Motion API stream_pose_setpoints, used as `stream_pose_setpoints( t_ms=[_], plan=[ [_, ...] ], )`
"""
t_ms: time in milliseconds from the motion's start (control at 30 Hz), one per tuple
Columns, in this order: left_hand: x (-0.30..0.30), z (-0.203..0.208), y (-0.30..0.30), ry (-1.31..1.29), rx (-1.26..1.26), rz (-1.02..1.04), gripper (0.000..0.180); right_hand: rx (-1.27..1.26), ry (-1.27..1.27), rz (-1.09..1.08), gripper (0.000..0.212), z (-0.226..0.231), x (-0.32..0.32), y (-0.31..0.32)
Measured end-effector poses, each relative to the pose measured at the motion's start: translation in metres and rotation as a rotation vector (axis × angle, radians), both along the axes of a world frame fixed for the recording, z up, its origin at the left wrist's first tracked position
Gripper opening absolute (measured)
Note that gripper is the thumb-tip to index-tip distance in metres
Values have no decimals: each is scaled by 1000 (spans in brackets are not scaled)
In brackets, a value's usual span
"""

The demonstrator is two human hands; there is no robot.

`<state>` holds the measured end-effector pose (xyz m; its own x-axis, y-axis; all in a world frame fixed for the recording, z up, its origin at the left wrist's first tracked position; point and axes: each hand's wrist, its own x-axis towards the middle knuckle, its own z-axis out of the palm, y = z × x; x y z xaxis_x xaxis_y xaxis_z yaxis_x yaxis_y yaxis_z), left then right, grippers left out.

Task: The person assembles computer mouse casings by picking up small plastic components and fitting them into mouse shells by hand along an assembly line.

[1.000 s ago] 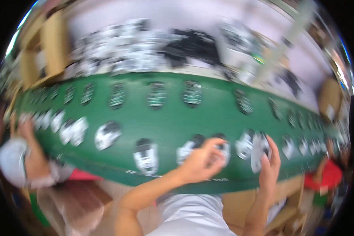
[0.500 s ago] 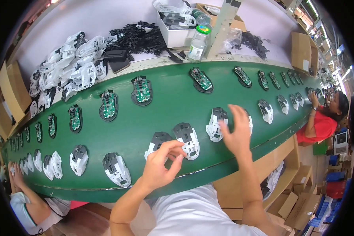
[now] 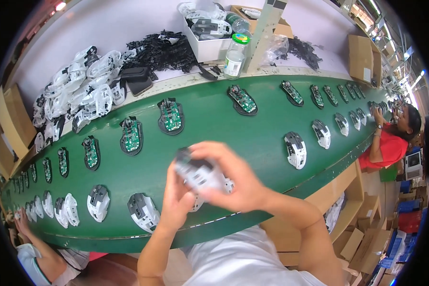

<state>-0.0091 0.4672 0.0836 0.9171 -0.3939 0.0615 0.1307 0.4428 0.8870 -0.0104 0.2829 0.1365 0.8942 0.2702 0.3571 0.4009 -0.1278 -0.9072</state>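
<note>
Above the green belt (image 3: pixel 267 138), a white and dark grey computer mouse top shell (image 3: pixel 202 175), blurred by motion, is between my two hands. My right hand (image 3: pixel 238 181) grips it from the right, fingers over its far edge and thumb at its near side. My left hand (image 3: pixel 173 202) closes on its left edge, with the thumb near its lower end. Below the hands, parts of other white shells show on the belt, mostly hidden. Left of my left hand lies another mouse shell (image 3: pixel 144 212), and to the right one more mouse shell (image 3: pixel 296 150).
Mouse bases with green circuit boards (image 3: pixel 171 117) line the far side of the belt. Behind are piled white shells (image 3: pixel 81 88), black parts (image 3: pixel 162 52), a glass jar (image 3: pixel 235 57) and a white bin (image 3: pixel 207 47). A person in red (image 3: pixel 386 143) works at far right; another person's arm (image 3: pixel 33 238) shows at left.
My right hand has picked up a mouse shell from the right and brought it left to my left hand. My left hand has gone from empty to holding its edge.
</note>
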Motion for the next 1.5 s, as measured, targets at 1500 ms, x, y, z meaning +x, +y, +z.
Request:
stream_pose_setpoints(
  t_ms=[1500],
  plan=[
    [6,24,18,-345,229,151,75,209,377,-219,28,-1,-3,24]
  ],
)
